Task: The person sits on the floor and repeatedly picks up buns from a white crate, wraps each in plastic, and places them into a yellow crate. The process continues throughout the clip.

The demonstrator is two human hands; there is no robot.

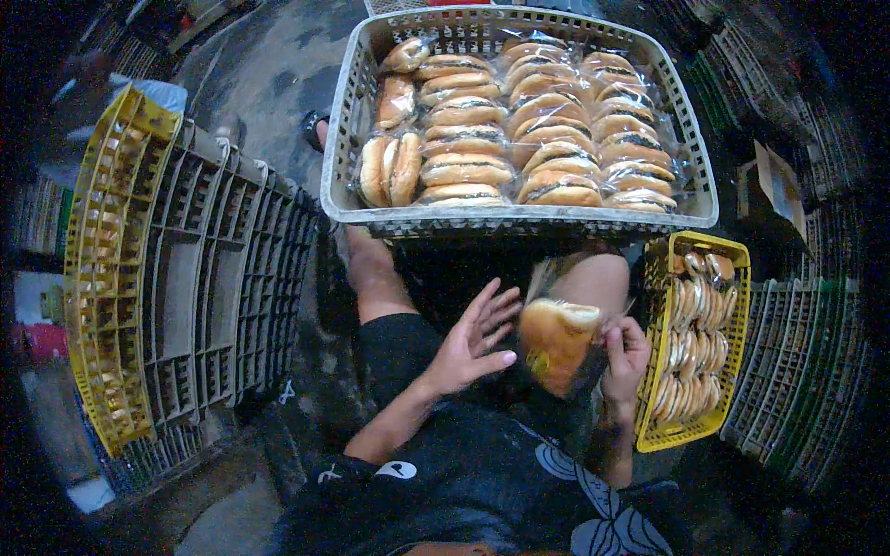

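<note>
My right hand (627, 357) pinches the edge of a clear plastic bag with a bread bun (559, 343) inside, held above my lap and slightly blurred. My left hand (476, 341) is open beside it, fingers spread, with a gap between it and the bun. In front of me is a grey plastic crate (519, 215) with filled buns (466, 173) in clear bags, standing in columns. A few plainer bagged buns (390, 170) lie along its left side.
At my right is a yellow crate (649, 408) holding more bagged buns. Stacked crates (227, 278), a yellow one (111, 278) topmost, stand at my left. More crate stacks (788, 361) line the far right, near an open cardboard box (777, 190).
</note>
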